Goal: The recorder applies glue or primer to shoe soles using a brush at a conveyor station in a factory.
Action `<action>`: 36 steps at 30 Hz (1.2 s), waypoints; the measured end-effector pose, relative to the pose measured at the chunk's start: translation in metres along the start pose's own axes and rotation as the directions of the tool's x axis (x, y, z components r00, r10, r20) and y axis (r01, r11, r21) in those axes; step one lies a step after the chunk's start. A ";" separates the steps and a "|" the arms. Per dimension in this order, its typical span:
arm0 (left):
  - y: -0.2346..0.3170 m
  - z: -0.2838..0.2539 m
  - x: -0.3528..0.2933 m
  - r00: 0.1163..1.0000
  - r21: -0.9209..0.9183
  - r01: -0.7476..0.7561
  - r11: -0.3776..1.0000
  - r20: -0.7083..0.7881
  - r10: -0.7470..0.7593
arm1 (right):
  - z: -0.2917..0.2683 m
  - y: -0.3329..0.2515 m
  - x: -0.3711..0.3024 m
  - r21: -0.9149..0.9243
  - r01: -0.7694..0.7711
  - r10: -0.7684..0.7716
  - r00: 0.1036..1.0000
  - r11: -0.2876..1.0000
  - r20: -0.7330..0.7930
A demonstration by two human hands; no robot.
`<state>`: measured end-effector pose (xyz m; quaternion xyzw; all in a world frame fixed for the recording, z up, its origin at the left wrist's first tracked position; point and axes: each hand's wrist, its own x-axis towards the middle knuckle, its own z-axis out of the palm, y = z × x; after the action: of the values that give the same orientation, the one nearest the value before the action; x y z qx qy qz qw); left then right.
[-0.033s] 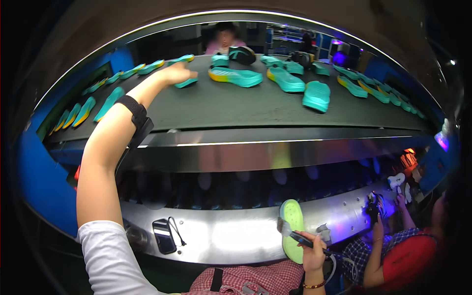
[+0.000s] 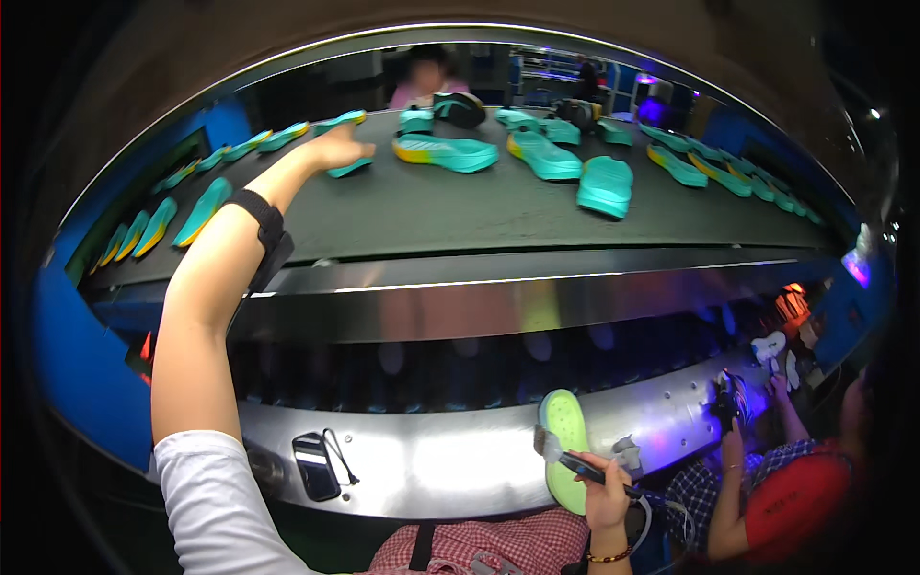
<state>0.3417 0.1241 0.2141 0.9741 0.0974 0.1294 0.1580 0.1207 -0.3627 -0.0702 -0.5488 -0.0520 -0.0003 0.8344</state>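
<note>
My left arm stretches over the dark conveyor belt [image 2: 441, 220], and my left hand [image 2: 337, 149] is at a teal shoe sole [image 2: 351, 169] on its far side. The back of the hand hides most of the fingers, so whether they grip the sole cannot be told. Low on the right, my right hand [image 2: 606, 494] is closed around the black handle of a brush [image 2: 575, 464]. The bristle end lies over a yellow-green shoe sole [image 2: 567, 422], which rests on the metal ledge [image 2: 431, 460]. From this angle, contact between bristles and sole is unclear.
Several teal and yellow soles [image 2: 446, 153] lie along the belt, with a black shoe [image 2: 459, 109] beyond. A black phone-like device [image 2: 316, 467] with a cord lies on the ledge. Another person sits at right [image 2: 786, 498], hands at dark items; one more is across the belt.
The soles on the belt appear slightly farther left, though the whole view has also shifted a little. My left hand stays at the teal sole, and my right hand still holds the brush.
</note>
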 end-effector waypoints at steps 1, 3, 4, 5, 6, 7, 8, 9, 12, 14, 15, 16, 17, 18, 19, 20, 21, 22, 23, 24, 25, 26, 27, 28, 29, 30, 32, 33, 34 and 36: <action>-0.001 0.008 0.013 0.999 0.048 -0.032 0.998 -0.038 0.034 | -0.003 0.002 0.002 0.008 0.006 -0.006 1.000 1.000 -0.003; -0.007 0.021 0.032 1.000 0.188 0.016 0.982 -0.007 -0.015 | -0.011 0.003 0.004 -0.003 -0.025 0.025 0.999 1.000 -0.024; -0.010 0.023 0.039 0.989 0.190 0.111 0.975 0.080 -0.128 | -0.016 0.002 0.006 -0.011 -0.035 0.035 0.999 0.999 -0.022; -0.014 0.026 0.041 0.982 0.175 0.137 0.975 0.103 -0.157 | -0.020 0.001 0.006 -0.016 -0.076 0.076 0.996 0.997 -0.038; -0.012 0.027 0.046 0.973 0.251 0.181 0.951 0.095 -0.210 | -0.024 0.000 0.007 -0.004 -0.086 0.086 0.996 0.996 -0.028; -0.010 0.029 0.047 0.970 0.138 0.218 0.966 0.079 -0.230 | -0.027 -0.002 0.009 0.007 -0.101 0.101 0.995 0.995 -0.018; -0.004 0.031 0.049 0.961 0.030 0.251 0.968 0.114 -0.253 | -0.029 -0.003 0.010 0.013 -0.116 0.116 0.993 0.993 -0.026; 0.005 0.031 0.052 0.953 -0.102 0.299 0.949 0.086 -0.291 | -0.030 -0.004 0.013 0.019 -0.126 0.126 0.992 0.992 -0.030; 0.043 0.065 0.054 0.971 -0.223 -0.013 0.975 0.232 0.066 | -0.030 -0.008 0.017 0.025 -0.151 0.152 0.988 0.988 -0.030; 0.065 0.079 0.060 0.974 0.007 -0.180 0.984 0.139 0.178 | -0.028 -0.010 0.015 0.041 -0.165 0.166 0.986 0.985 -0.021; 0.073 0.088 0.063 0.962 0.119 -0.255 0.960 0.131 0.239 | -0.027 -0.011 0.013 0.022 -0.147 0.147 0.989 0.989 0.009; 0.078 0.092 0.068 0.967 -0.030 -0.192 0.981 0.166 0.194 | -0.026 -0.012 0.011 0.001 -0.121 0.121 0.992 0.993 0.030; 0.081 0.096 0.073 0.956 -0.095 -0.212 0.973 0.187 0.226 | -0.026 -0.012 0.007 -0.019 -0.091 0.091 0.995 0.996 0.037; 0.083 0.101 0.076 0.959 0.019 -0.234 0.972 0.171 0.227 | -0.025 -0.012 0.005 0.019 -0.099 0.099 0.995 0.995 0.034; 0.085 0.103 0.082 0.965 0.123 -0.190 0.974 0.206 0.162 | -0.025 -0.012 0.002 0.064 -0.109 0.108 0.994 0.992 0.026; 0.085 0.105 0.083 0.972 0.115 -0.170 0.979 0.186 0.146 | -0.026 -0.012 -0.002 0.066 -0.155 0.154 0.988 0.986 0.018; 0.086 0.105 0.086 0.973 0.151 -0.157 0.976 0.191 0.127 | -0.027 -0.012 -0.003 0.065 -0.174 0.173 0.985 0.983 0.018; 0.086 0.105 0.085 0.979 0.166 -0.146 0.975 0.167 0.118 | -0.028 -0.011 -0.005 0.049 -0.158 0.156 0.987 0.986 0.040; 0.086 0.105 0.083 0.974 0.222 -0.175 0.959 0.183 0.136 | -0.030 -0.011 -0.006 0.022 -0.132 0.131 0.989 0.991 0.068; 0.084 0.105 0.079 0.962 0.207 -0.248 0.946 0.173 0.214 | -0.032 -0.010 -0.008 0.019 -0.095 0.092 0.990 0.995 0.110; 0.081 0.105 0.072 0.956 0.194 -0.276 0.942 0.156 0.248 | -0.035 -0.008 -0.008 -0.001 -0.104 0.103 0.986 0.995 0.132; 0.074 0.101 0.064 0.951 0.166 -0.298 0.940 0.134 0.278 | -0.036 -0.007 -0.010 0.005 -0.070 0.069 0.987 0.998 0.145; 0.066 0.098 0.055 0.945 0.146 -0.322 0.935 0.107 0.308 | -0.038 -0.006 -0.010 -0.014 -0.051 0.052 0.988 0.999 0.144; 0.054 0.095 0.044 0.934 0.123 -0.356 0.926 0.076 0.349 | -0.038 -0.004 -0.012 -0.031 -0.049 0.053 0.989 0.998 0.139; 0.040 0.091 0.035 0.922 0.091 -0.388 0.917 0.038 0.386 | -0.038 -0.003 -0.014 -0.052 -0.036 0.044 0.988 0.998 0.147; 0.023 0.088 0.024 0.909 0.065 -0.415 0.908 -0.010 0.416 | -0.037 -0.002 -0.015 -0.053 -0.052 0.060 0.987 0.997 0.148; -0.014 0.086 -0.001 0.742 0.150 -0.587 0.795 -0.293 0.603 | -0.034 0.001 -0.018 0.083 -0.154 0.139 0.977 0.985 0.162; -0.029 0.086 -0.014 0.657 0.280 -0.590 0.757 -0.379 0.652 | -0.034 0.003 -0.021 0.150 -0.198 0.171 0.969 0.969 0.177; -0.040 0.078 -0.024 0.749 0.300 -0.502 0.811 -0.319 0.581 | -0.032 0.005 -0.022 0.241 -0.214 0.169 0.966 0.947 0.196; -0.055 0.064 -0.058 0.838 0.204 -0.461 0.864 -0.220 0.499 | -0.032 0.009 -0.025 0.286 -0.202 0.152 0.970 0.937 0.189</action>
<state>0.2966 0.1437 0.1238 0.9497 -0.1209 0.2867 0.0356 0.0992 -0.3902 -0.0934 -0.4151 -0.0701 0.1279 0.8980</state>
